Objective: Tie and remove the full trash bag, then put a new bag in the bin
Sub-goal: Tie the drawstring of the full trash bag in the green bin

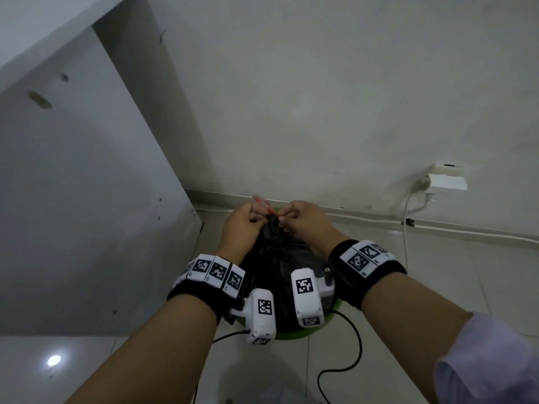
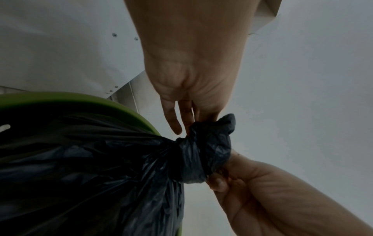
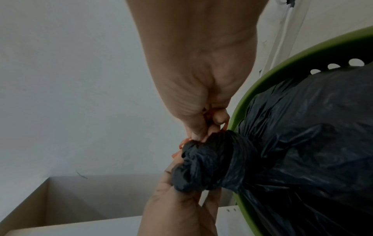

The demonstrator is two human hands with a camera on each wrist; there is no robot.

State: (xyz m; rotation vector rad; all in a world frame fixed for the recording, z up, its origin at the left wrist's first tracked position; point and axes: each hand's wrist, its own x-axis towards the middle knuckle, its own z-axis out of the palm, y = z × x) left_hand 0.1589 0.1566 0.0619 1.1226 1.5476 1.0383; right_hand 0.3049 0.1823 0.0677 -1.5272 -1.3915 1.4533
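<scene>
A full black trash bag (image 1: pixel 277 258) sits in a green bin (image 1: pixel 291 335) on the floor. Its mouth is gathered into a tight neck (image 2: pixel 203 153) that stands above the rim (image 3: pixel 282 71). A thin red tie (image 1: pixel 267 207) runs across the top of the neck. My left hand (image 1: pixel 253 215) pinches the tie on the left of the neck, and my right hand (image 1: pixel 288 217) pinches it on the right. In the right wrist view my right hand (image 3: pixel 210 126) squeezes red strands between thumb and fingers. My left hand's (image 2: pixel 193 124) fingertips are hidden behind the neck.
A white cabinet panel (image 1: pixel 73 199) stands close on the left. The wall (image 1: pixel 320 97) rises just behind the bin, with a socket and plug (image 1: pixel 440 180) at the right and a white cable hanging from it. Black wrist-camera cables (image 1: pixel 350 363) trail over the tiled floor.
</scene>
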